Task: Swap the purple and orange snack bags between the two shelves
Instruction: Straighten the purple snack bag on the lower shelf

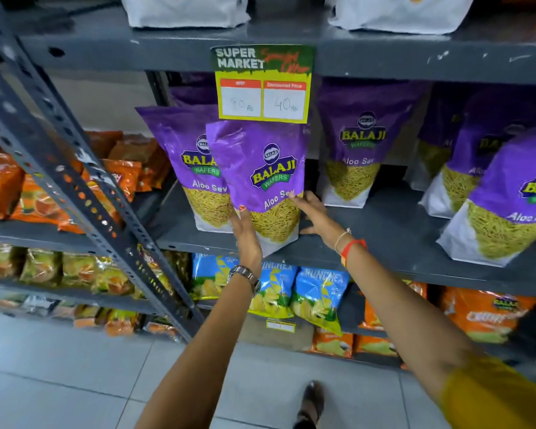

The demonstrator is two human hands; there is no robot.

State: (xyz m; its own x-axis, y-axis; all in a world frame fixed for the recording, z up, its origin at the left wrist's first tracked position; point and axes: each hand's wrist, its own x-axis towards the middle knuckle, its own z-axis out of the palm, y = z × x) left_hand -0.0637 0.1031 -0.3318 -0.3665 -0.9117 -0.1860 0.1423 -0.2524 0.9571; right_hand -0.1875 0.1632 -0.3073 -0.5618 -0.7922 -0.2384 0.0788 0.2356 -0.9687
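Observation:
A purple Balaji Aloo Sev bag (260, 168) stands upright at the front of the middle shelf (369, 243), its bottom corner hanging over the shelf edge. My left hand (246, 233) grips its lower left edge, thumb on the front. My right hand (313, 215) presses against its lower right side, index finger on the front. Another purple bag (192, 162) stands just behind it to the left, and more purple bags (356, 150) (508, 199) stand to the right. Orange snack bags (483, 317) lie on the lower shelf at the right.
A yellow price tag (262, 85) hangs from the shelf above, just over the held bag. Blue chip bags (316, 295) sit on the shelf below my arms. A slanted grey rack post (84, 181) separates a left rack with orange packets (121, 168). White bags (186, 10) stand on the top shelf.

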